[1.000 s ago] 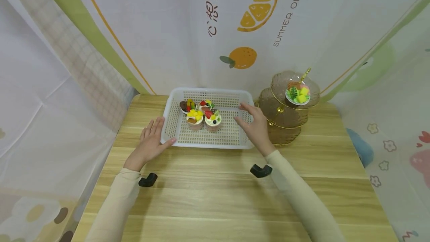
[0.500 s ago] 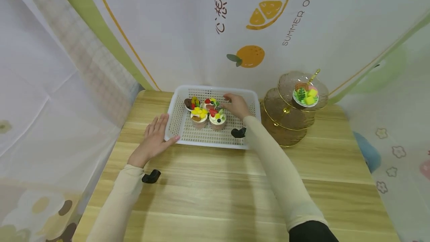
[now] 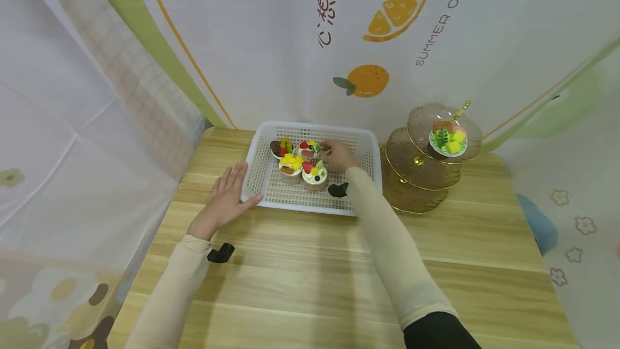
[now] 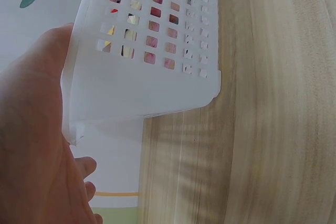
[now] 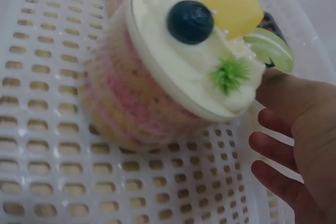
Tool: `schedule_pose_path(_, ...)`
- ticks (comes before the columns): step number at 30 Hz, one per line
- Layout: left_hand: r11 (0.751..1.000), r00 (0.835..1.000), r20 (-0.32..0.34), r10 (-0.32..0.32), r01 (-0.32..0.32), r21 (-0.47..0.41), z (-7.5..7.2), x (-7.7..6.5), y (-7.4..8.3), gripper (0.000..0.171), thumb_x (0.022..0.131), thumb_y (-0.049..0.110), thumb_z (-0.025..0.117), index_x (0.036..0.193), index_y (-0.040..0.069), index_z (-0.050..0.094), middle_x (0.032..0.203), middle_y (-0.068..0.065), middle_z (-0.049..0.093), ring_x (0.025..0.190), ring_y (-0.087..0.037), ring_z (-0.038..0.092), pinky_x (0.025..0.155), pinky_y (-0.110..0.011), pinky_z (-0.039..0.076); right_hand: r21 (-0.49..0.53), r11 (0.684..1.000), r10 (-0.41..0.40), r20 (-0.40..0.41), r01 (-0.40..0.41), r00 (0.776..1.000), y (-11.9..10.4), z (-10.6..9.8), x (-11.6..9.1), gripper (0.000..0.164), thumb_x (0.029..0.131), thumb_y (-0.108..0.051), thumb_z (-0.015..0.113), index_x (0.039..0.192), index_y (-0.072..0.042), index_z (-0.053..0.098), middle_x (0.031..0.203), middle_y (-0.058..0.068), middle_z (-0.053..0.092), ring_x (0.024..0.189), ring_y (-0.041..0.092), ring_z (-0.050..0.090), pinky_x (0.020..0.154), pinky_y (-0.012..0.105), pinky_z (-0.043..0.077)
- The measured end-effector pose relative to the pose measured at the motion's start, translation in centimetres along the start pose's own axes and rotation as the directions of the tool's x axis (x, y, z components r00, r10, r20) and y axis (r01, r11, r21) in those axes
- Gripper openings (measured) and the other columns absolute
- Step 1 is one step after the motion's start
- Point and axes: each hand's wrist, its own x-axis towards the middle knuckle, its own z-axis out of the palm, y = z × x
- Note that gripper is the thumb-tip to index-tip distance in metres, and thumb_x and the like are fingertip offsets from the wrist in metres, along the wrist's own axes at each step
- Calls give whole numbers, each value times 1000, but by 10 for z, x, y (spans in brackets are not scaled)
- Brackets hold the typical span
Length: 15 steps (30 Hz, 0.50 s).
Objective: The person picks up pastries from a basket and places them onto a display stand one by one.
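A white perforated plastic basket (image 3: 310, 210) holds several toy cupcakes. My left hand (image 3: 225, 198) rests against its left end with straight fingers, thumb along the rim; in the left wrist view the left hand (image 4: 37, 108) lies at the rim. My right hand (image 3: 341, 156) reaches inside, its fingertips right at the back right cupcake (image 3: 308, 149), topped with fruit. Before that hand stands the front right cupcake (image 3: 315, 179), which hides the leading fingertips in the right wrist view, so I cannot tell whether they pinch anything. Beside them are a mango-topped cupcake (image 3: 290, 170) and a chocolate one (image 3: 282, 147).
Right of the basket stands a three-tier stand (image 3: 418, 198) with gold rims and a gold handle. On its top tier sits a dark cupcake (image 3: 448, 143) with yellow cubes. A printed white cloth (image 3: 281, 69) hangs behind the wooden table (image 3: 286, 284).
My right hand has moved left from the basket's right end to the back right cupcake. My left hand keeps its place at the basket. The head view has shifted slightly.
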Motion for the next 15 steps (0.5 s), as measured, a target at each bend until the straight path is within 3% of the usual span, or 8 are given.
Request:
schedule_pose_path(6, 1000, 1000, -9, 4, -4, -5, 0, 0, 0, 98, 95, 65, 46, 160, 14, -7, 169, -12, -5, 155, -39, -8, 121, -66, -2, 4, 1000, 31, 14, -31, 999, 8, 16, 23, 57, 92, -18, 68, 146, -14, 49, 139, 8, 60, 121, 25, 60, 102, 42, 52)
schedule_pose_path(11, 1000, 1000, -1, 1, -1, -17, -1, -1, 2, 99, 95, 64, 47, 160, 14, -7, 169, -12, -6, 155, -39, -9, 121, -66, -2, 1, 1000, 19, 5, -19, 1000, 3, 21, 24, 57, 91, -16, 68, 145, -13, 50, 136, 10, 61, 117, 25, 62, 98, 41, 53)
schedule_pose_path(15, 1000, 1000, -2, -3, 3, -18, -2, -2, 2, 99, 95, 64, 47, 160, 14, -7, 169, -11, -6, 155, -38, -9, 121, -65, -3, -3, 1000, 20, -16, -20, 1000, -2, 24, 21, 61, 90, -24, 73, 145, -13, 50, 131, 10, 63, 114, 26, 61, 99, 42, 51)
